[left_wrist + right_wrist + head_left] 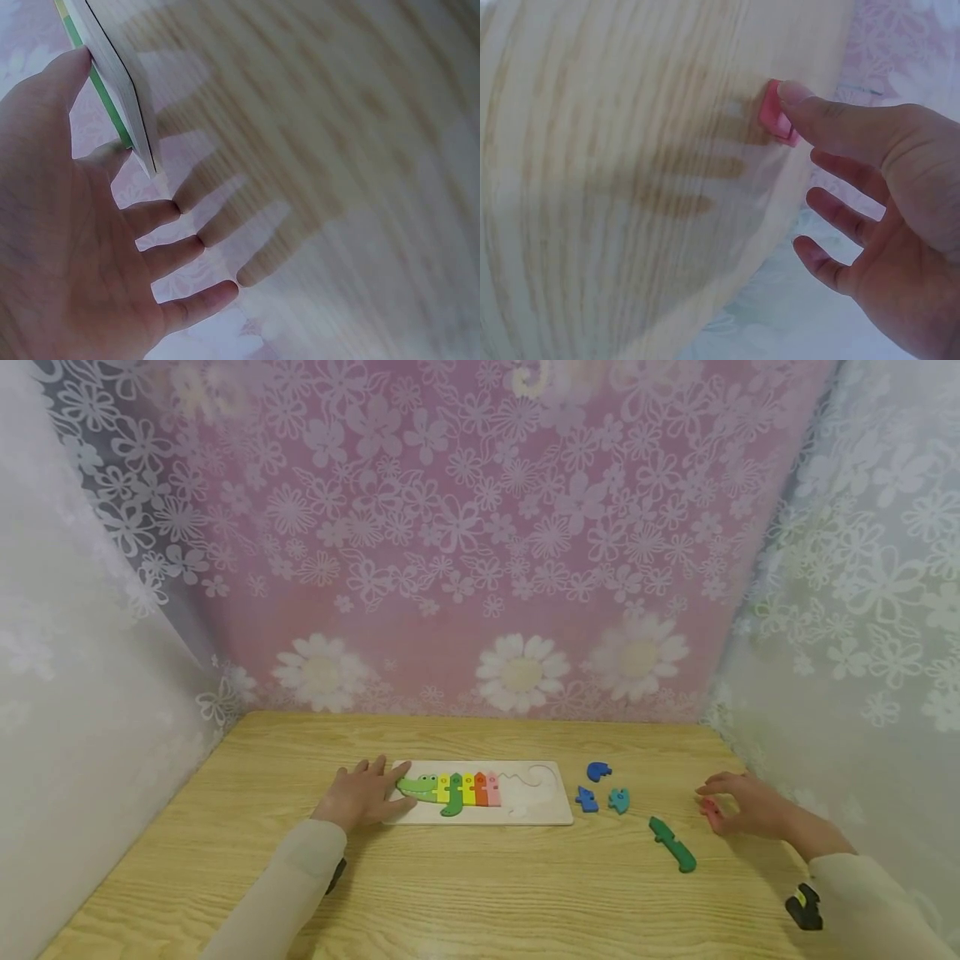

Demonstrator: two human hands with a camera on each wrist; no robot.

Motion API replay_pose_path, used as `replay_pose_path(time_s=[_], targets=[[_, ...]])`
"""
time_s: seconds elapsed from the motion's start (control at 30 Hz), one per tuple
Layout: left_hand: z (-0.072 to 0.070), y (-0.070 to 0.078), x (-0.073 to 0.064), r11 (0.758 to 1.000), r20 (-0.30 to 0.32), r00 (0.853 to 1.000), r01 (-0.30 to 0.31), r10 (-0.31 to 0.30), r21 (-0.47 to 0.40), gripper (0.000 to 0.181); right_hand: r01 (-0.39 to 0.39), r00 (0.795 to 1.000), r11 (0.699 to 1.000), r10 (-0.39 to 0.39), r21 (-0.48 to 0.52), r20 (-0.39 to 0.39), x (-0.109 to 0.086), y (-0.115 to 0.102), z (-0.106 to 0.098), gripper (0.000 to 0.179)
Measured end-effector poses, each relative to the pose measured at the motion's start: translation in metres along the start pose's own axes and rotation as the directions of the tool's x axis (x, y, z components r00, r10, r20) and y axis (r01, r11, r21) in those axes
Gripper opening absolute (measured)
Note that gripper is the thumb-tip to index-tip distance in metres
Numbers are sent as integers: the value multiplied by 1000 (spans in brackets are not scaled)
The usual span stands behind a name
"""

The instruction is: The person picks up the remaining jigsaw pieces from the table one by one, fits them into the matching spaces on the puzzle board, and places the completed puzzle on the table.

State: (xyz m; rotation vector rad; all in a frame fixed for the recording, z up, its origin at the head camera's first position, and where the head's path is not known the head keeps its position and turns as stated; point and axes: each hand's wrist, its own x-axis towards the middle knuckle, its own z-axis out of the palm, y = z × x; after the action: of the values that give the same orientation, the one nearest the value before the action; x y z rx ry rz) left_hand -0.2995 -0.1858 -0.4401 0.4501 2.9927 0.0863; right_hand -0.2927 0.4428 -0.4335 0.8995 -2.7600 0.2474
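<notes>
A wooden crocodile puzzle board lies on the table. Its left part is filled by a green head piece, yellow, orange and pink body pieces, and a green leg piece; the tail recess at the right is bare. My left hand rests over the board's left end, fingers spread, thumb and index finger touching the board. Out to the right, my right hand pinches a small pinkish-red puzzle piece at the thumb tip, close over the table. The index finger is mostly hidden behind the piece and thumb.
Right of the board lie two blue puzzle pieces and a teal one. A long green piece is nearer my right hand. Flowered curtains border the wooden table at the back and sides.
</notes>
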Motion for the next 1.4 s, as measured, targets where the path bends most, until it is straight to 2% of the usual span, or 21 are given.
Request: replay_pose_path(time_s=[0.17, 0.4, 0.6, 0.77, 0.97, 1.23, 1.4], targets=[[0, 0, -1, 1000, -13, 1000, -6, 6, 24, 77, 66, 996, 997, -67, -36, -53, -2, 5, 5, 36], [-1, 1, -2, 1000, -2, 1000, -2, 2, 10, 77, 201, 974, 979, -196, 34, -115, -1, 12, 9, 34], [-2, 2, -3, 1000, 1, 1000, -1, 1, 10, 77, 242, 966, 965, -231, 96, -115, -3, 17, 13, 31], [-3, 3, -2, 1000, -2, 1000, -1, 1, 11, 78, 232, 969, 968, -220, 101, -111, -4, 17, 14, 27], [-2, 2, 0, 1000, -8, 1000, -7, 7, 20, 78, 198, 972, 978, -187, 72, -141, 4, 4, 12, 23], [-3, 1, -2, 1000, 3, 1000, 2, -2, 1, 77, 38, 998, 999, -38, 9, -55, 27, -17, 5, 30], [-4, 1, -2, 1000, 7, 1000, 2, -2, -5, 77, 13, 1000, 999, -12, 30, -29, 44, -33, 3, 28]])
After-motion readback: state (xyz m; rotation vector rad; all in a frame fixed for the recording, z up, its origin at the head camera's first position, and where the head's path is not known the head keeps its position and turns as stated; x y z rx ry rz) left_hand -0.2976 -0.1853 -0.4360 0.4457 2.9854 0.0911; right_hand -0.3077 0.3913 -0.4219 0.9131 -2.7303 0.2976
